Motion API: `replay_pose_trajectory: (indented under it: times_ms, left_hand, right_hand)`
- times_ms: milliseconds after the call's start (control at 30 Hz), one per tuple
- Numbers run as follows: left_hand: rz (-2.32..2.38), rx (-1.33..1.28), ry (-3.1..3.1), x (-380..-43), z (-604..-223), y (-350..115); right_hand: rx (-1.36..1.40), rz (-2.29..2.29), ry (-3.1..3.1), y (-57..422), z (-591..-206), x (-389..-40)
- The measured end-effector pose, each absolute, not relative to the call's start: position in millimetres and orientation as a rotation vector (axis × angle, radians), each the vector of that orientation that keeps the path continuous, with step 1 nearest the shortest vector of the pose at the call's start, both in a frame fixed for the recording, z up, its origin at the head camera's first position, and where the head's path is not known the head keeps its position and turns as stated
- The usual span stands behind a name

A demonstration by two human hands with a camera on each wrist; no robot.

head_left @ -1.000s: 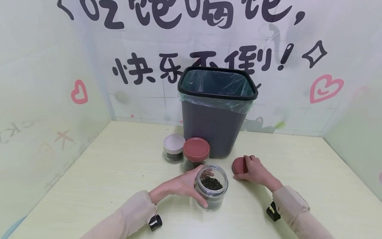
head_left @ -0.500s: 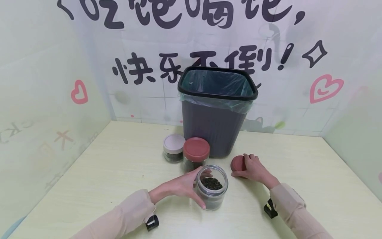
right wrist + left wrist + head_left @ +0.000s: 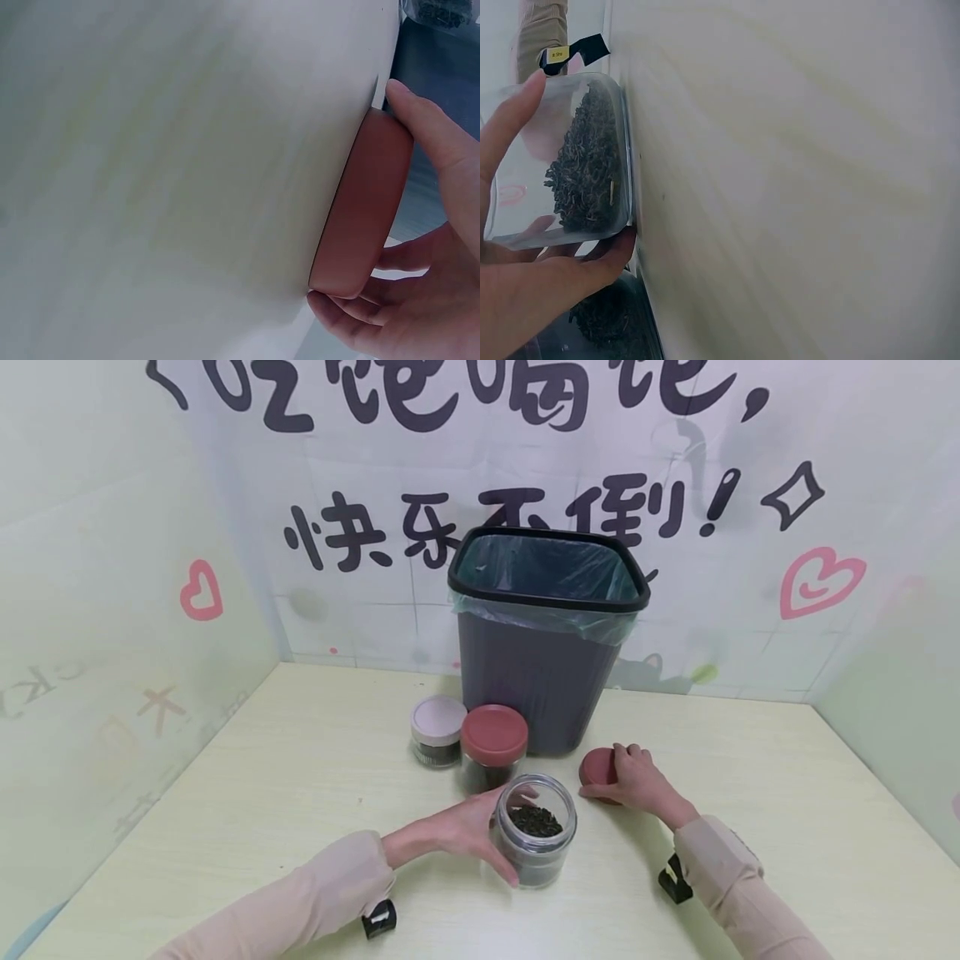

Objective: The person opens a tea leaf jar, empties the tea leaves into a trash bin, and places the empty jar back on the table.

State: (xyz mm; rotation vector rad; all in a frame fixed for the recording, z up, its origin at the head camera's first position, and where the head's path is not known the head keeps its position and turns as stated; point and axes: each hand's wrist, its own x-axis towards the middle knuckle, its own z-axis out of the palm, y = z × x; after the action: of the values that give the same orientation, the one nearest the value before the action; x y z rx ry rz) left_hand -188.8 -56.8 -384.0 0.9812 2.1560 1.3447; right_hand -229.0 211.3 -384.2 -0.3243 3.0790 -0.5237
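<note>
An uncovered glass jar [image 3: 536,860] stands on the table with dark, curled dried leaves [image 3: 589,169] inside. My left hand [image 3: 474,833] grips it from the left, thumb in front and fingers round the back. To the right, a red lid [image 3: 598,773] lies flat on the tabletop. My right hand [image 3: 637,783] holds that lid by its edge, thumb on one side and fingers on the other, as the right wrist view shows around the lid's side wall [image 3: 360,206].
Behind the open jar stand a red-lidded jar [image 3: 493,739] and a smaller jar with a pale pink lid [image 3: 438,722], both with dark contents. A grey bin [image 3: 536,668] with a plastic liner rises behind them, before a printed wall. Table [image 3: 300,793] extends to both sides.
My right hand and the red lid have shifted slightly left and away from me along the table. The left hand stays at the jar, its forearm a little lower.
</note>
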Motion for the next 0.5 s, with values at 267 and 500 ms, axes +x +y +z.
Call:
replay_pose_trajectory:
  times_ms: [267, 500]
  left_hand:
    - [1.359, 0.955, 2.241, -184.7, -384.5, -52.9]
    - [1.345, 0.922, 2.342, -180.2, -386.4, -50.5]
  right_hand:
    - [-0.309, -0.552, 3.075, 212.4, -381.7, -228.9]
    - [-0.372, -0.555, 3.085, 215.9, -374.7, -227.1]
